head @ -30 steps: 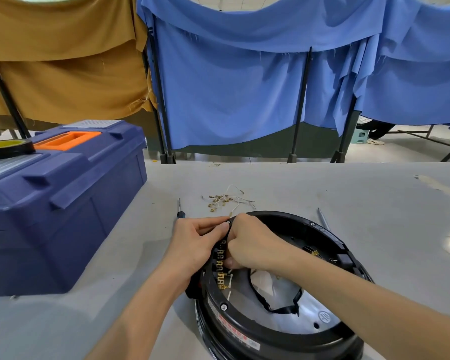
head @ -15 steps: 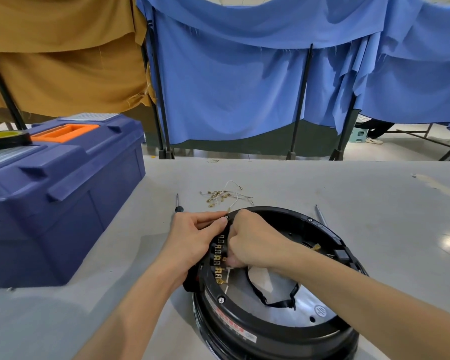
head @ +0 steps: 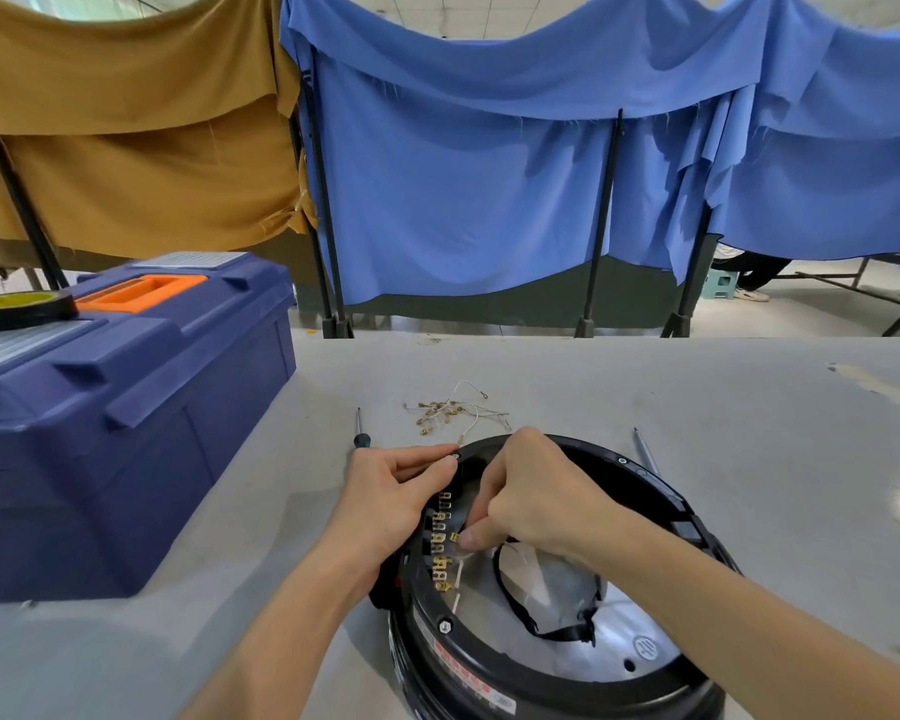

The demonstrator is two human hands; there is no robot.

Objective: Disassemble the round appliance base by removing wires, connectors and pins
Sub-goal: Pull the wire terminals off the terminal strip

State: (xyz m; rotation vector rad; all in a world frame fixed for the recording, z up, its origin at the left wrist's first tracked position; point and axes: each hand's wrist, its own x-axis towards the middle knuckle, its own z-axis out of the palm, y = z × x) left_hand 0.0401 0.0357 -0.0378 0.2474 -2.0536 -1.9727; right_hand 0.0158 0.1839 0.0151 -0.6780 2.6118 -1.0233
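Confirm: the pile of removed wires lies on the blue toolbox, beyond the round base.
Wrong: the head view shows the pile of removed wires on the grey table, beyond the round base, not on the blue toolbox.

Backdrop: blue cloth (head: 489, 174) and ochre cloth (head: 126, 148) draped over black stands (head: 601, 226). Grey table (head: 645, 387) in front. Pale floor (head: 749, 319) behind, with small stool (head: 723, 284). Ceiling panels above.

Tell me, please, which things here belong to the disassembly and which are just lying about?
Job: base, held by left hand; connector row; connector pinched by right hand; pulled wires.
Lying about: toolbox, tape, two screwdrivers.
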